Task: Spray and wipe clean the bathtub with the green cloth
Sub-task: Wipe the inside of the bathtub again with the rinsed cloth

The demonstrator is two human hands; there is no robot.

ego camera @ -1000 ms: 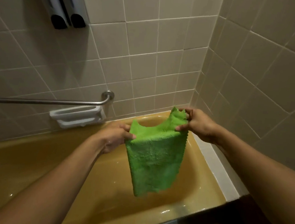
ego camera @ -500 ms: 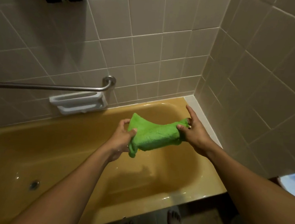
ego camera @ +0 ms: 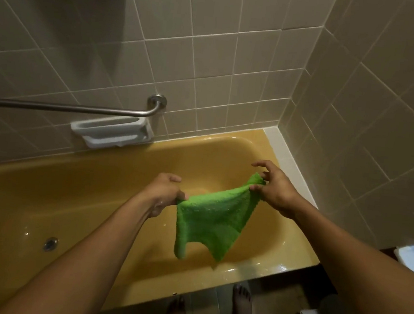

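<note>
hands each pinched a top corner of the green cloth, left hand curled tight, right hand with its spare fingers splayed. bunched between them half a second before, the green cloth had dropped open and hung below them over the bathtub, touching nothing. probably still being refolded; wiping hadn't begun.

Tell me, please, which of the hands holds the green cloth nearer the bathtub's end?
The right hand: it pinches the green cloth near the white ledge; the left hand grips it nearer mid-tub.
</note>
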